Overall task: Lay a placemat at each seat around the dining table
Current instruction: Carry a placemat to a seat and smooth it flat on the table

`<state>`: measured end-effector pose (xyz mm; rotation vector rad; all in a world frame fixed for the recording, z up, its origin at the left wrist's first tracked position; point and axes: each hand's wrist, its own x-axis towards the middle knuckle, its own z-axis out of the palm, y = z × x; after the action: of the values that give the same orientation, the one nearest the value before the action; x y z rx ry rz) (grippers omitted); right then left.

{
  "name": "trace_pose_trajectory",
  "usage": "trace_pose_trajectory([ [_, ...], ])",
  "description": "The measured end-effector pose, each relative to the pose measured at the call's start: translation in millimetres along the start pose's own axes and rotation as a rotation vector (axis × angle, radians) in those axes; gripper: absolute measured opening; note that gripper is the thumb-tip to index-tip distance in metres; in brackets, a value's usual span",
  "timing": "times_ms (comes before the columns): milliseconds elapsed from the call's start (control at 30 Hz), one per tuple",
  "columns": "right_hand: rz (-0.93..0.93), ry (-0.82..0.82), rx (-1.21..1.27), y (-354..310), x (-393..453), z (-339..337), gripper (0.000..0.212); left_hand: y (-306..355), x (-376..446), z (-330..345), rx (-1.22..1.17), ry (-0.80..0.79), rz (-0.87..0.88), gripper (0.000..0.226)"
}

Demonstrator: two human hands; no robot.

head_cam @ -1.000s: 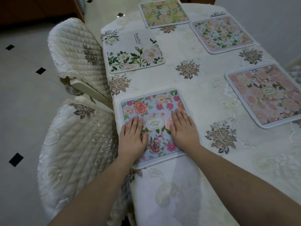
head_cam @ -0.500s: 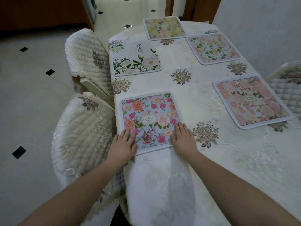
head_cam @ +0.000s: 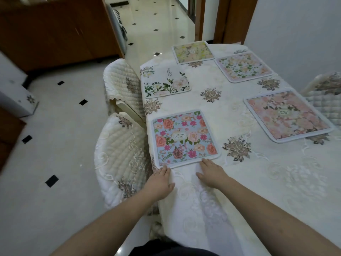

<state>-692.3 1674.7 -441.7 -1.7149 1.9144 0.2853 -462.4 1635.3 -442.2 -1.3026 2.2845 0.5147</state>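
A blue floral placemat (head_cam: 184, 138) lies flat near the left edge of the dining table (head_cam: 230, 191), which wears a cream embroidered cloth. My left hand (head_cam: 159, 182) rests flat on the cloth just below the mat's near left corner. My right hand (head_cam: 210, 171) lies flat with fingertips at the mat's near edge. Neither hand holds anything. Further along lie a white-and-green mat (head_cam: 166, 83), a yellow one (head_cam: 192, 51), a pale floral one (head_cam: 242, 66) and a pink one (head_cam: 287, 116).
Two quilted cream chairs (head_cam: 120, 154) (head_cam: 121, 80) stand at the table's left side, and another chair (head_cam: 326, 93) at the right. A wooden cabinet (head_cam: 55, 32) stands at the back left. White floor tiles with black diamonds spread to the left.
Both hands slid back off the blue floral placemat toward me and now rest at its near edge. The view pulled back and up, showing more of the room.
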Motion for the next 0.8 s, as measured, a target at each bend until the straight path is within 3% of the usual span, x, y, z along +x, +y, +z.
trace_pose_trajectory([
  [167, 0.049, 0.029, -0.088, -10.1, -28.4, -2.1, 0.067, -3.8, -18.4, -9.0, 0.063, -0.036, 0.071, 0.074],
  [300, 0.094, 0.011, 0.105, -24.5, -52.2, -15.1, 0.067, -3.7, -35.1, -32.6, 0.044, 0.039, 0.139, 0.071],
  [633, 0.250, 0.270, 0.182, -86.5, -116.1, -32.6, 0.068, -31.7, -95.4, -85.5, 0.101, 0.371, 0.273, 0.070],
  [800, 0.306, 0.375, 0.075, -126.5, -159.4, -16.2, 0.125, -42.4, -120.0, -75.6, 0.096, 0.493, 0.350, 0.096],
])
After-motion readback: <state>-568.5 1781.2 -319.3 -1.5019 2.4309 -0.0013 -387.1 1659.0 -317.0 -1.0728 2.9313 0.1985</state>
